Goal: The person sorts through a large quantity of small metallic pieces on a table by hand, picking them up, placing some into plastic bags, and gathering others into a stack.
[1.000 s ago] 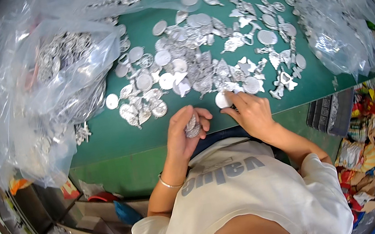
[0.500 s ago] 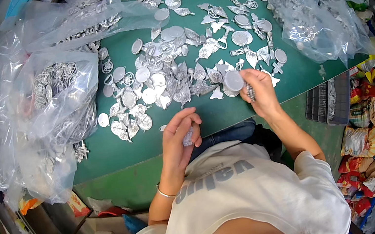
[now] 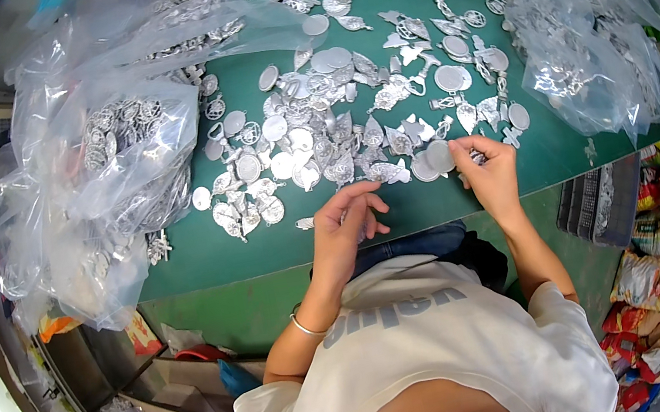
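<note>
Fingers (image 3: 470, 149) of our right hand (image 3: 490, 174) pinch a thin round disc (image 3: 439, 156) near its right edge, thumb and forefinger together, with some small silvery bits showing beside them, partly hidden by the hand. That disc overlaps, as we look down, a second disc (image 3: 421, 169) just to its left, close to the near edge of the green table (image 3: 206, 254); whether the two touch we cannot tell. Our left hand (image 3: 341, 226) hangs over the same near edge, its fingers half bent and a little apart about a clutch of silvery pieces (image 3: 363, 232) (mostly covered, so we cannot count them), and a pale bangle (image 3: 302, 327) circles the wrist. Just beyond its fingertips lies a leafy metal piece (image 3: 388, 173), and to its left a small flat piece (image 3: 304, 224) lies by itself. Farther across the table we have a loose heap (image 3: 322, 150) of silvery discs, leaf shapes and pendants, thick in the middle and thinner toward the right. Clear plastic bags with more metal pieces flank it, a bulging left bag (image 3: 45, 243) and a right bag (image 3: 574, 88) slumped near the right edge. Below the table on the right, we see a grey crate (image 3: 630, 197) beside crumpled, bright packets (image 3: 644, 274).
</note>
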{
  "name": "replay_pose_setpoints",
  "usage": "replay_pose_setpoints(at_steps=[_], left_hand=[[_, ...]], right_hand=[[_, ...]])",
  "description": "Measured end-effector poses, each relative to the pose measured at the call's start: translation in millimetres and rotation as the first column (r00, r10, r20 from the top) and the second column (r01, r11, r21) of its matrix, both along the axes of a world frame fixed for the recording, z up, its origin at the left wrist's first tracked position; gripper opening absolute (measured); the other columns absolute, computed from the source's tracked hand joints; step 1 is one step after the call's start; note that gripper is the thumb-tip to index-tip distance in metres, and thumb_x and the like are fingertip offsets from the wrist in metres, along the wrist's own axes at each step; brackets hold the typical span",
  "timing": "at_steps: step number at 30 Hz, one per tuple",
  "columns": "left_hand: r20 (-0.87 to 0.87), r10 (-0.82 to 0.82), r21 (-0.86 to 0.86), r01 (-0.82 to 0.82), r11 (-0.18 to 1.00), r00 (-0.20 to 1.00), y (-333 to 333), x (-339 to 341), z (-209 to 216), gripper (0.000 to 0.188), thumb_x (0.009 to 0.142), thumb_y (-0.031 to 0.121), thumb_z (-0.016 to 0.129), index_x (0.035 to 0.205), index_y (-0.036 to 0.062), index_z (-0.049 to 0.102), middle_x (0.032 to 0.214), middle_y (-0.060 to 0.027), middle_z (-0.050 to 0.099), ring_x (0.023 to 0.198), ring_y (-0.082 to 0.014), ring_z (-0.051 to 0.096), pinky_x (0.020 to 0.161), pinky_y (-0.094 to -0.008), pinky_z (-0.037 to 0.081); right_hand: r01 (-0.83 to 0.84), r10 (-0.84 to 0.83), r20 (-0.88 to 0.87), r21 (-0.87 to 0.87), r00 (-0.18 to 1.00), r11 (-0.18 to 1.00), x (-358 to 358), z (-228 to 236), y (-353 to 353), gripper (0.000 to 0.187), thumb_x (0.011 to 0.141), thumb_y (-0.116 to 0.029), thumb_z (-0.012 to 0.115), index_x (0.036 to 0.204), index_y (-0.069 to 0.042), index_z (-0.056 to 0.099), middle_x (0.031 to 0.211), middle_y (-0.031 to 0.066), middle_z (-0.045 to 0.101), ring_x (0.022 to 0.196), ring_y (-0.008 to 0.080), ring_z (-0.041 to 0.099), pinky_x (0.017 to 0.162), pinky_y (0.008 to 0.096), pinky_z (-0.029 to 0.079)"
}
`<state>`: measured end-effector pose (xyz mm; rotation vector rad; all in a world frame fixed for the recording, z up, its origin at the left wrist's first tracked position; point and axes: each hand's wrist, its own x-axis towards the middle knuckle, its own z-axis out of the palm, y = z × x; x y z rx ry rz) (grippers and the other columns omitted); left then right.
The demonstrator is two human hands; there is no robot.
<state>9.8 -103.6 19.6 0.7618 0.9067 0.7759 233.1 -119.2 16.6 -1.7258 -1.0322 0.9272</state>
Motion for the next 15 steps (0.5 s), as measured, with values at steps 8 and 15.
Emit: replay_pose_setpoints(at_steps=[8,15], left_hand=[[-0.62,0.316,0.713,0.347,0.609,0.718,72.8,-11.9,5.9,0.027,0.077,-0.007,0.053,0.103,-0.0005,0.058,0.097,-0.0165,0.058,0.089,-0.0348,0.057,0.077,-0.0346,0.045],[-0.79,0.469,0.587,0.709,0.391,0.395,183.0,28.9,0.4,0.029,0.074,0.016,0.069,0.099,0.0035,0.062,0.097,-0.0131,0.059,0.077,-0.0334,0.062,0.065,-0.0403,0.05]], right_hand=[[-0.246,0.253,0.321,-0.064,0.912,0.967,18.9,31.5,41.5,0.023,0.07,-0.012,0.073,0.089,-0.001,0.066,0.055,0.008,0.054,0.047,0.0147,0.053,0.047,0.0297,0.042],[-0.522,0.431,0.495,0.055,0.755,0.851,-2.9,15.8,160.5,0.033,0.071,-0.018,0.073,0.099,-0.001,0.065,0.062,0.0059,0.058,0.052,0.0171,0.056,0.05,0.029,0.044]])
